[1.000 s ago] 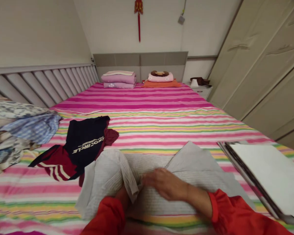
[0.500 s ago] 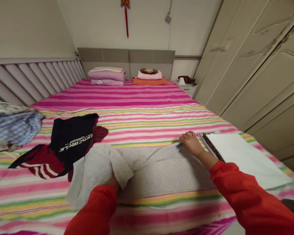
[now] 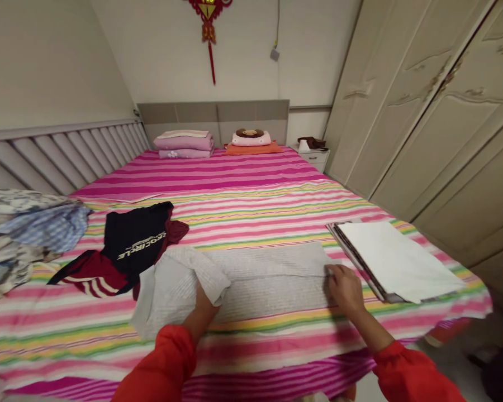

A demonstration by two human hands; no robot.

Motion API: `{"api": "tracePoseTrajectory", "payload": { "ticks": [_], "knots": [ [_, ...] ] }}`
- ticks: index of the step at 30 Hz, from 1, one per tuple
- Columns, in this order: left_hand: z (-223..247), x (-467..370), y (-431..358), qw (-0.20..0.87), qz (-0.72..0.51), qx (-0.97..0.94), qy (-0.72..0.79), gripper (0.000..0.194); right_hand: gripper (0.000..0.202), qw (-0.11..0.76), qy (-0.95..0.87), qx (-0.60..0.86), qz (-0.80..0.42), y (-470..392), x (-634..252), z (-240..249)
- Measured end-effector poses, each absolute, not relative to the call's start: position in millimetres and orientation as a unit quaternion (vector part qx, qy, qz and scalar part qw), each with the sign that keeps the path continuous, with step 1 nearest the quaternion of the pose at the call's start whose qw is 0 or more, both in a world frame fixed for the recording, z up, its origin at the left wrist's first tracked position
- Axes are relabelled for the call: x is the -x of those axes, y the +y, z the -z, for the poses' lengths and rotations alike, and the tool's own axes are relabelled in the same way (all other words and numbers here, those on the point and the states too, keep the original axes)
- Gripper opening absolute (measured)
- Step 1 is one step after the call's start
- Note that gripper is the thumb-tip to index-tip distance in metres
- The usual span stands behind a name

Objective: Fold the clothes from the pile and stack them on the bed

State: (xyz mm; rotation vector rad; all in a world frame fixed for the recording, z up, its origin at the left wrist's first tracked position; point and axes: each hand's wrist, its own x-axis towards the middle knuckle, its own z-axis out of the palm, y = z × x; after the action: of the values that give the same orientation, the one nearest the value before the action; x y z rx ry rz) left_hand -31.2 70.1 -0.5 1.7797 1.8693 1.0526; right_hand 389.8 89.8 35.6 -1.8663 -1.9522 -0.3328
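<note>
A light-grey ribbed fabric garment (image 3: pixel 272 293) lies on the multicoloured striped bed (image 3: pixel 251 218), right part flattened, bunched left part seemingly unfinished; the right hand (image 3: pixel 347 289) pinches its right end; the left hand (image 3: pixel 205 306) is partly cloth-covered, grip unclear.

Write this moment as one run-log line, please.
left hand: partly hidden by grey garment | right hand: at garment's right end | nearby: dark shirt, white-topped stack

A ribbed grey garment (image 3: pixel 272 293) lies part-folded on the bed (image 3: pixel 251 218).
</note>
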Motion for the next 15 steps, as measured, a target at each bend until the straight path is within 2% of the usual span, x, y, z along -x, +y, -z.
{"api": "tracePoseTrajectory", "payload": {
  "ticks": [3, 5, 8, 12, 15],
  "knots": [
    [-17, 36, 41, 0.170, -0.319, -0.667, 0.652, 0.035, 0.034, 0.297, -0.684, 0.656, 0.112, 105, -390, -28],
    [-36, 48, 31, 0.205, -0.272, -0.653, 0.677, 0.031, 0.038, 0.327, -0.674, 0.655, 0.102, 114, -382, -18],
    [-69, 78, 42, 0.254, -0.275, -0.543, 0.752, 0.026, 0.044, 0.327, -0.650, 0.679, 0.092, 115, -364, -2],
    [-102, 116, 87, 0.219, -0.311, -0.464, 0.800, 0.044, 0.047, 0.326, -0.629, 0.695, 0.121, 108, -346, 13],
    [-108, 126, 120, 0.209, -0.302, -0.458, 0.810, 0.054, 0.046, 0.334, -0.629, 0.691, 0.126, 106, -346, 14]
  ]
}}
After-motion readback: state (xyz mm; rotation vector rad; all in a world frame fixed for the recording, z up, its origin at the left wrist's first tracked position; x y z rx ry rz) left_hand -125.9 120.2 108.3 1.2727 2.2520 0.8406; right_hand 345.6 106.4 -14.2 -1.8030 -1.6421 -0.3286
